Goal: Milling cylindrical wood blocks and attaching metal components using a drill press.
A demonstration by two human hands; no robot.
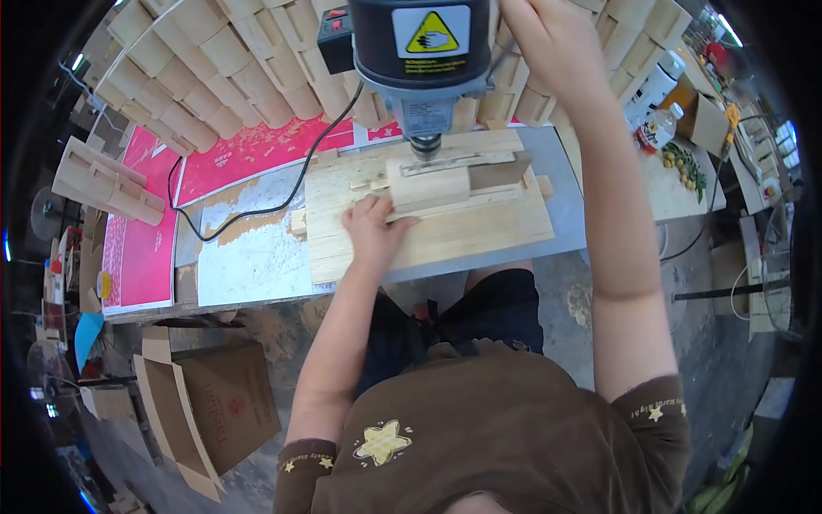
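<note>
A pale wooden cylinder (428,187) with a slot along its top lies in a wooden jig (479,236) under the drill press (419,51). The chuck (425,147) is directly above the cylinder; whether the bit touches the wood is hard to see. My left hand (377,230) grips the cylinder's left end, its thumb along the near side. Raised beside the drill press's right side, my right hand (552,38) has its fingers curled at the top edge of the picture, and what they hold is hidden. A flat metal plate (501,174) extends from the cylinder's right end.
Stacked wooden cylinders (214,51) line the back, and another slotted piece (111,184) stands at the left on pink sheeting (141,265). A black cable (295,184) loops across the bench. An open cardboard box (227,403) is on the floor; a bottle (659,128) stands at the right.
</note>
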